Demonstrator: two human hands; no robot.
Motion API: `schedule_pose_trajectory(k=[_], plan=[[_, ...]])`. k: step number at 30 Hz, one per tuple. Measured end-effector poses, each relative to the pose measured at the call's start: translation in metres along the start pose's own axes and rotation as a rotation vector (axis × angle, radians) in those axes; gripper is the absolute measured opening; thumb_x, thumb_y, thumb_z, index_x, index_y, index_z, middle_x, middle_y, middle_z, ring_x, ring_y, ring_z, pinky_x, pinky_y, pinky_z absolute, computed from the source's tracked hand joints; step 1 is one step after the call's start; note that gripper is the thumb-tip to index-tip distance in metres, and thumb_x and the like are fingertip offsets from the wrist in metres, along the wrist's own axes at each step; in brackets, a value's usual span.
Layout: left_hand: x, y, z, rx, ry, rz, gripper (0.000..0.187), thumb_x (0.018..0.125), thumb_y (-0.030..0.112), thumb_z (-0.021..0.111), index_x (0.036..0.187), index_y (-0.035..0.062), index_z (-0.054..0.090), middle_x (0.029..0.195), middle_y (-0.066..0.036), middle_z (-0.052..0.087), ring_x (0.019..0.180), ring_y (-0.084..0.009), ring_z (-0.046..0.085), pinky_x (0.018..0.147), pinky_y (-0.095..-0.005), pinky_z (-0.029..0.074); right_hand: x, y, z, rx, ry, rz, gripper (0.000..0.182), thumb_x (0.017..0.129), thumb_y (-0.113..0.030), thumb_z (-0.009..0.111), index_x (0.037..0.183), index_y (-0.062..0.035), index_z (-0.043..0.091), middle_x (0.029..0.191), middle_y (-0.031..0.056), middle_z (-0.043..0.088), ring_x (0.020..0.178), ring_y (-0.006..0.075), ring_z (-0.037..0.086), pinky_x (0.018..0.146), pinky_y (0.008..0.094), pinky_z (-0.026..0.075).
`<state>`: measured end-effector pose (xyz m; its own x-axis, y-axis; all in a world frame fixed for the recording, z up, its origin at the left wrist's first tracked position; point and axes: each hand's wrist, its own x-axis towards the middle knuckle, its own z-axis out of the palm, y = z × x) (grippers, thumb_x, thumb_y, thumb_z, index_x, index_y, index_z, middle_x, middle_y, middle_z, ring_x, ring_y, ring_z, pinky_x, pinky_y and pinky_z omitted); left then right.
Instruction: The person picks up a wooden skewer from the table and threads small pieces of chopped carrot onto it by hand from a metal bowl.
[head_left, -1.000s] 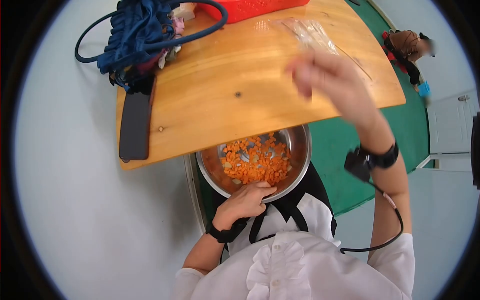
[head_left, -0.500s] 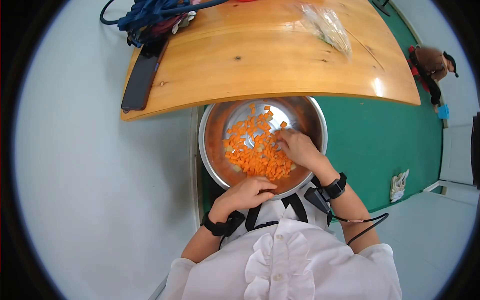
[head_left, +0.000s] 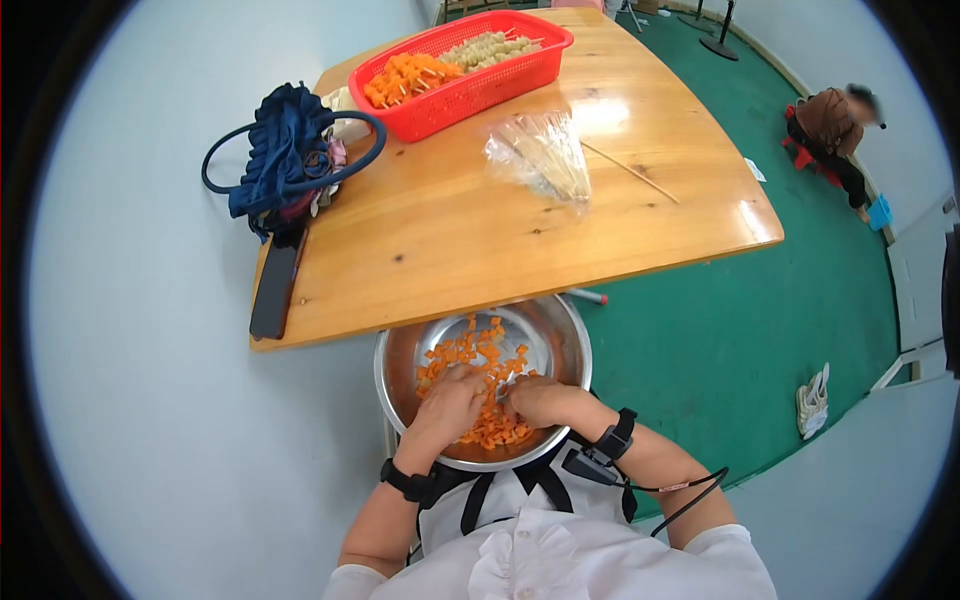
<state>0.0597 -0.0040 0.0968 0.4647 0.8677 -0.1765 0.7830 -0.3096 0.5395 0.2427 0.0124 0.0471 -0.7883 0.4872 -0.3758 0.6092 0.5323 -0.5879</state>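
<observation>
A large steel bowl [head_left: 578, 350] sits between my body and the table edge, with many small orange diced pieces [head_left: 500, 432] in it. My left hand [head_left: 453, 403] reaches over the left rim into the pieces, its fingers bent down among them. From the right side my right hand [head_left: 538, 399] also dips into the bowl, fingertips down in the pieces. The two hands are a short way apart. What either hand holds, if anything, is hidden by the fingers and the pieces.
On the wooden table [head_left: 450, 250] are a red basket [head_left: 480, 100] of orange and pale skewers, a plastic bag of sticks [head_left: 545, 160], a single stick [head_left: 632, 172], a blue bag [head_left: 285, 150] and a phone [head_left: 275, 290]. A person [head_left: 830, 125] sits at the far right.
The view has shifted, bringing the red basket into sight and the bowl lower. My left hand has moved from the near rim into the pieces; my right hand remains in the bowl.
</observation>
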Motion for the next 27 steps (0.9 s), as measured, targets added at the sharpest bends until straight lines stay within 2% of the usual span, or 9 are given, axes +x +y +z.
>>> schedule_pose_trajectory(k=[5, 8, 10, 12, 15, 18, 21, 24, 27], plan=[[-0.007, -0.015, 0.031, 0.292, 0.082, -0.127, 0.036, 0.074, 0.006, 0.056, 0.11, 0.0026, 0.053, 0.117, -0.017, 0.047, 0.11, -0.0345, 0.043, 0.09, -0.044, 0.039, -0.005, -0.004, 0.002, -0.063, 0.283, 0.064, 0.014, 0.067, 0.0, 0.059, 0.08, 0.003, 0.063, 0.093, 0.0206, 0.058, 0.086, 0.0327, 0.059, 0.07, 0.0382, 0.051], [-0.011, -0.011, 0.022, 0.261, 0.022, -0.146, 0.038, 0.072, 0.004, 0.056, 0.11, 0.0025, 0.052, 0.111, -0.018, 0.05, 0.106, -0.0349, 0.046, 0.089, -0.0437, 0.04, -0.002, 0.001, 0.011, -0.168, 0.405, 0.08, 0.023, 0.072, -0.004, 0.056, 0.094, 0.0, 0.06, 0.102, 0.0212, 0.056, 0.092, 0.0349, 0.057, 0.075, 0.0389, 0.05], [-0.021, -0.02, 0.031, 0.172, 0.131, -0.136, 0.036, 0.07, 0.003, 0.057, 0.105, 0.0023, 0.054, 0.102, -0.017, 0.053, 0.099, -0.0347, 0.05, 0.088, -0.0418, 0.041, 0.002, 0.001, 0.012, -0.137, 0.456, 0.09, 0.017, 0.067, -0.002, 0.059, 0.083, 0.0012, 0.062, 0.1, 0.0187, 0.055, 0.09, 0.0327, 0.057, 0.071, 0.0375, 0.051], [-0.031, -0.012, 0.033, 0.091, 0.135, -0.251, 0.033, 0.07, 0.003, 0.057, 0.102, 0.0025, 0.056, 0.099, -0.016, 0.054, 0.097, -0.0345, 0.051, 0.086, -0.0409, 0.042, -0.003, -0.011, -0.003, -0.056, 0.451, 0.218, 0.016, 0.068, -0.002, 0.058, 0.084, 0.0018, 0.061, 0.098, 0.0187, 0.054, 0.093, 0.0325, 0.055, 0.071, 0.0367, 0.051], [-0.037, 0.001, 0.039, 0.117, 0.154, -0.296, 0.028, 0.069, 0.001, 0.056, 0.097, 0.0025, 0.058, 0.097, -0.015, 0.056, 0.097, -0.0335, 0.051, 0.084, -0.0403, 0.043, -0.005, -0.012, -0.001, -0.112, 0.451, 0.181, 0.016, 0.069, -0.004, 0.058, 0.085, 0.0005, 0.061, 0.1, 0.0185, 0.054, 0.091, 0.0331, 0.057, 0.073, 0.0372, 0.051], [-0.047, -0.001, 0.04, 0.123, 0.197, -0.267, 0.023, 0.071, 0.002, 0.055, 0.093, 0.0025, 0.06, 0.094, -0.014, 0.058, 0.096, -0.0329, 0.052, 0.081, -0.0408, 0.044, 0.002, -0.016, 0.004, -0.112, 0.215, -0.041, 0.016, 0.072, -0.005, 0.058, 0.088, -0.0009, 0.06, 0.097, 0.0173, 0.055, 0.086, 0.0335, 0.058, 0.075, 0.0387, 0.049], [-0.052, -0.012, 0.036, 0.052, 0.266, -0.282, 0.02, 0.074, 0.004, 0.054, 0.092, 0.002, 0.06, 0.09, -0.016, 0.06, 0.09, -0.034, 0.055, 0.077, -0.0417, 0.045, 0.006, -0.027, -0.004, 0.005, 0.08, -0.105, 0.012, 0.076, -0.011, 0.06, 0.085, -0.0034, 0.06, 0.091, 0.0135, 0.056, 0.088, 0.0309, 0.057, 0.072, 0.0402, 0.047], [-0.045, -0.015, 0.045, -0.031, 0.293, -0.329, 0.018, 0.077, 0.007, 0.052, 0.093, 0.002, 0.06, 0.088, -0.018, 0.061, 0.084, -0.0363, 0.057, 0.073, -0.0433, 0.046, -0.008, -0.031, -0.024, 0.227, 0.435, -0.148, 0.011, 0.08, -0.008, 0.054, 0.087, -0.0014, 0.06, 0.09, 0.0155, 0.057, 0.082, 0.0335, 0.057, 0.07, 0.0404, 0.047], [-0.03, -0.02, 0.052, -0.119, 0.254, -0.312, 0.018, 0.078, 0.008, 0.052, 0.094, 0.0033, 0.06, 0.089, -0.02, 0.06, 0.084, -0.0377, 0.057, 0.072, -0.0452, 0.046, -0.022, -0.025, -0.054, 0.334, 0.736, -0.197, 0.008, 0.079, -0.007, 0.057, 0.084, -0.0011, 0.058, 0.085, 0.0137, 0.057, 0.077, 0.0328, 0.057, 0.066, 0.0374, 0.048]])
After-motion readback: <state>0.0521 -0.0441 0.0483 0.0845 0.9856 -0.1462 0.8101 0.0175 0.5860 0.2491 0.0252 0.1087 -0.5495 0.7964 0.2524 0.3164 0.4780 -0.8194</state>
